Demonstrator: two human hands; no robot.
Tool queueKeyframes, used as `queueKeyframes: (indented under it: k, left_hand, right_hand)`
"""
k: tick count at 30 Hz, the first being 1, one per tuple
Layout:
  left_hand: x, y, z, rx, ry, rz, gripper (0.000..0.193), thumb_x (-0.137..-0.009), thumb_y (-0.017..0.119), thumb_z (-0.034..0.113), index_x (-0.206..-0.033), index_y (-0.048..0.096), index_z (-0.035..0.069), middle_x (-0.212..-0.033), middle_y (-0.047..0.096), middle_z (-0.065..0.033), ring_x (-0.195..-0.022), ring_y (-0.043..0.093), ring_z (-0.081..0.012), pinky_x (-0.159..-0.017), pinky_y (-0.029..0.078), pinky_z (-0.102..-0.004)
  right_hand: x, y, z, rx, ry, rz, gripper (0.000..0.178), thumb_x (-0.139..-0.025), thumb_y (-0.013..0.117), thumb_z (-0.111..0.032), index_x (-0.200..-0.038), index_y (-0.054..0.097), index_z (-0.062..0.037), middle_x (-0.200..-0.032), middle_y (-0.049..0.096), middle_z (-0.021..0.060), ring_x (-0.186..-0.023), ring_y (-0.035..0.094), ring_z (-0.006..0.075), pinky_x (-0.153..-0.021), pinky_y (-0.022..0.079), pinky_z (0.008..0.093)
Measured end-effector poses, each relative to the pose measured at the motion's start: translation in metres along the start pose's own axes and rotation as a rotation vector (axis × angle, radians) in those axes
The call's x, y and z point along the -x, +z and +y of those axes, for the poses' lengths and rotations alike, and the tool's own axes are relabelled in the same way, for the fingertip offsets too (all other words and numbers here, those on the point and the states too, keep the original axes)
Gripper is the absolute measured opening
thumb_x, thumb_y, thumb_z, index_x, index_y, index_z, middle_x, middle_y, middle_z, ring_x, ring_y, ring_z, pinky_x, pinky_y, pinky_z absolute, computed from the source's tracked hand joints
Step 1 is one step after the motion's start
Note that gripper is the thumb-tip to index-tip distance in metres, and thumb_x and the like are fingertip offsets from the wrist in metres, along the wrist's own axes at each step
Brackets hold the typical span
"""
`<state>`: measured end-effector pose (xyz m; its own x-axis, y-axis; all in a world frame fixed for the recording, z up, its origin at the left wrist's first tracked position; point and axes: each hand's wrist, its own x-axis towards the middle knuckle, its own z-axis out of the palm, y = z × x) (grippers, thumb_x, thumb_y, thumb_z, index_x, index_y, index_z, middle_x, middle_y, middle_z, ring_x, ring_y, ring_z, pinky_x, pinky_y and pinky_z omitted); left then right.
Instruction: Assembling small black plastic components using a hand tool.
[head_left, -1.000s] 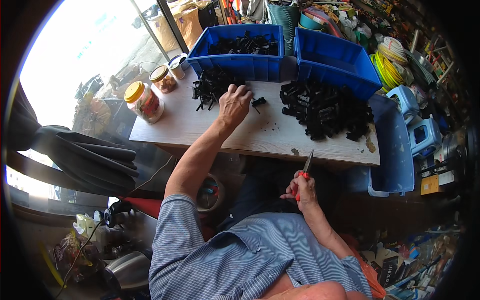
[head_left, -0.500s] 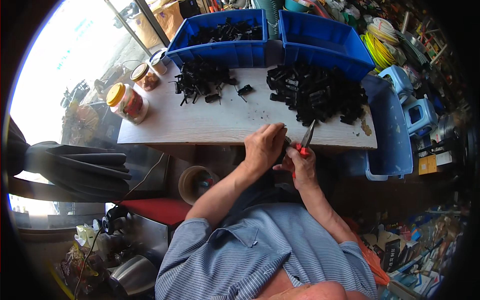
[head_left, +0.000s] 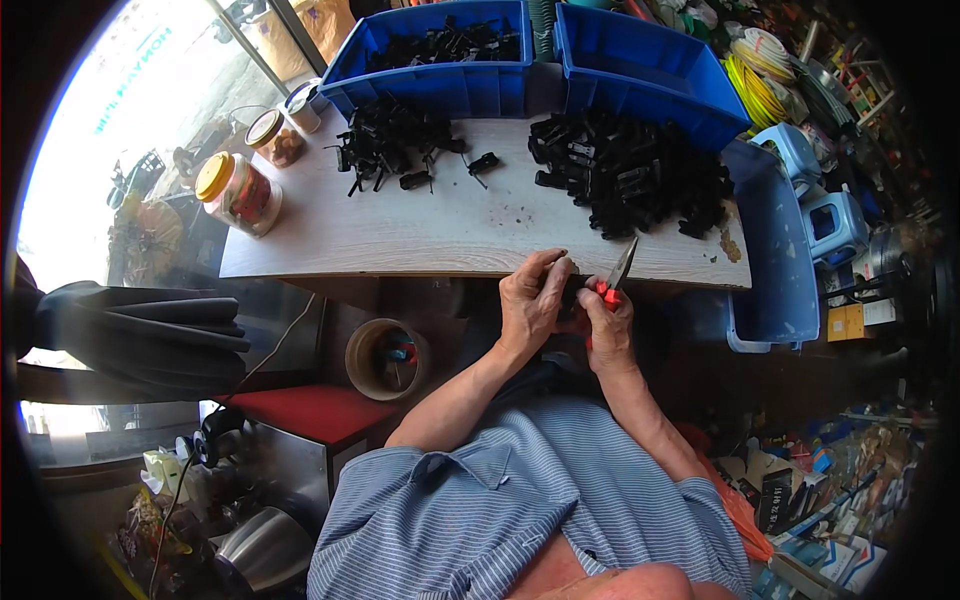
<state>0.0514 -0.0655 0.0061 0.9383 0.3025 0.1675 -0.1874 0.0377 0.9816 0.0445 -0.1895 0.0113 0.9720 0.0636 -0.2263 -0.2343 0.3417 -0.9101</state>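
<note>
My right hand (head_left: pixel 608 328) is closed around red-handled pliers (head_left: pixel 622 264), whose pointed metal jaws reach up over the table's front edge. Close beside it, my left hand (head_left: pixel 530 308) has its thumb and fingers drawn together; what they pinch is mostly hidden. Something small and dark shows between the two hands, too unclear to name. Beyond them on the table, a large heap of small black plastic parts (head_left: pixel 628 172) lies to the right. A smaller heap of black parts with thin stems (head_left: pixel 385 140) lies to the left, with a loose black part (head_left: pixel 484 163) near it.
A blue bin (head_left: pixel 425 92) with black parts and another blue bin (head_left: pixel 655 105) stand at the table's back. Jars with yellowish lids (head_left: pixel 245 205) stand at the left. Below the table is a round bucket (head_left: pixel 357 362). A large blue tub (head_left: pixel 772 250) stands at the right.
The view has shifted slightly, so the table sits higher in it. My left hand has turned a little, its fingers more upright and nearer the pliers. The right hand keeps its hold.
</note>
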Motion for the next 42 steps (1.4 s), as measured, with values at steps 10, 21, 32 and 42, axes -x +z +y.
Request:
queueKeyframes:
  k: [10, 21, 32, 42]
  left_hand:
    - [0.003, -0.002, -0.005, 0.173, -0.146, -0.021, 0.020, -0.097, 0.064, 0.015, -0.109, 0.067, 0.000, -0.073, 0.065, -0.0009, -0.054, 0.050, -0.0035, -0.048, 0.042, -0.0204]
    - [0.011, -0.006, -0.003, -0.017, -0.130, -0.188, 0.027, -0.099, 0.062, 0.022, -0.111, 0.067, -0.001, -0.071, 0.062, -0.0028, -0.065, 0.054, -0.0053, -0.061, 0.048, -0.0229]
    - [0.006, -0.004, 0.013, 0.370, -0.764, -0.220, 0.017, -0.091, 0.067, 0.020, -0.087, 0.065, 0.004, -0.066, 0.057, -0.0016, -0.051, 0.053, -0.0098, -0.046, 0.043, -0.0234]
    - [0.011, 0.007, 0.005, 0.418, -0.949, -0.077, 0.011, -0.082, 0.061, 0.017, -0.082, 0.056, 0.008, -0.057, 0.047, -0.0007, -0.044, 0.051, -0.0156, -0.044, 0.050, -0.0335]
  right_hand:
    - [0.002, 0.006, -0.001, 0.015, -0.013, 0.050, 0.018, -0.085, 0.064, -0.014, -0.098, 0.056, -0.0043, -0.083, 0.054, 0.0020, -0.066, 0.057, 0.0117, -0.055, 0.062, 0.0334]
    - [-0.001, -0.007, 0.004, -0.005, -0.027, 0.033, 0.006, -0.082, 0.057, -0.008, -0.088, 0.057, -0.0078, -0.076, 0.053, -0.0003, -0.064, 0.051, 0.0089, -0.056, 0.050, 0.0265]
    - [-0.002, -0.011, 0.005, 0.029, 0.081, -0.010, 0.007, -0.084, 0.056, -0.008, -0.079, 0.052, -0.0116, -0.070, 0.055, -0.0008, -0.060, 0.056, 0.0081, -0.052, 0.051, 0.0237]
    - [0.007, -0.008, 0.025, 0.106, -0.005, 0.074, 0.005, -0.083, 0.059, -0.009, -0.081, 0.055, -0.0113, -0.069, 0.050, -0.0040, -0.060, 0.048, 0.0064, -0.052, 0.040, 0.0247]
